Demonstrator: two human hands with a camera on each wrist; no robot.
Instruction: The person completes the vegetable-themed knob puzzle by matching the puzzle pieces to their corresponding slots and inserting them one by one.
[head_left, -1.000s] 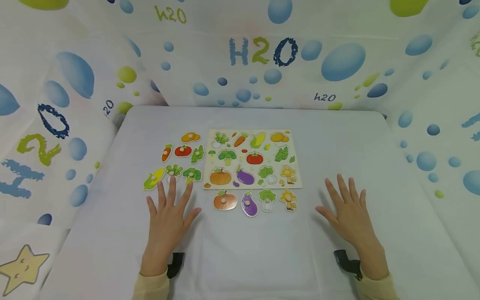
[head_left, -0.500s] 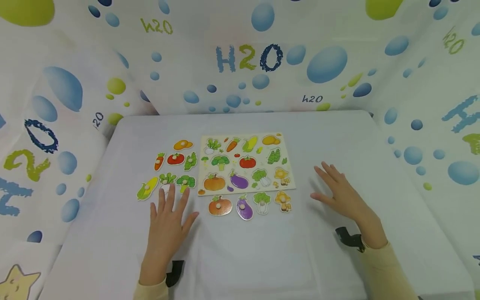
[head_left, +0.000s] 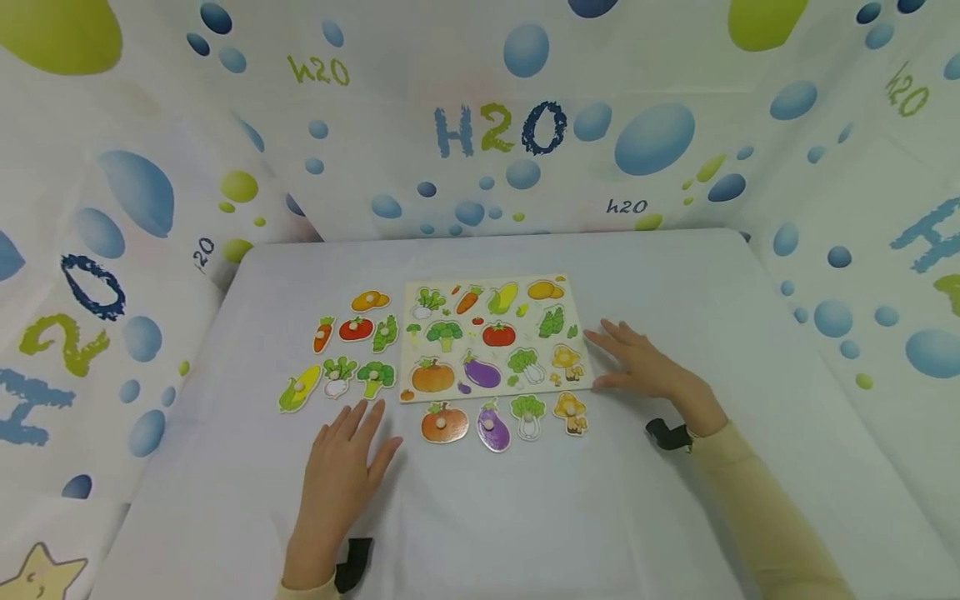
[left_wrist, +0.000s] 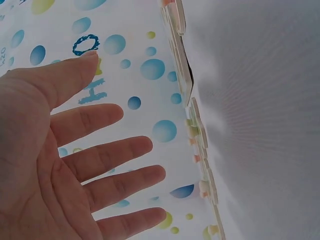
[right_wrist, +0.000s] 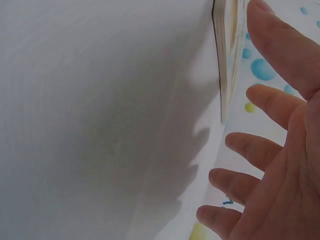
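On the surface (head_left: 510, 517), the puzzle board (head_left: 480, 335) is laid with its long axis running roughly from nine to three o'clock. It is found at nine o'clock from the nearer right hand (head_left: 640, 365), spread by its edge, contact unclear, and at two o'clock from the left hand (head_left: 339, 465), also spread. At one o'clock from the latter, the broccoli piece (head_left: 376, 377) is seen.

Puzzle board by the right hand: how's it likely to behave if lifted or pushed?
The puzzle board is probably stiff: its edge looks straight in the right wrist view. Lying flat on the white table, it seems unlikely to roll. Pushed leftward, it might shove the green leafy piece close beside it.
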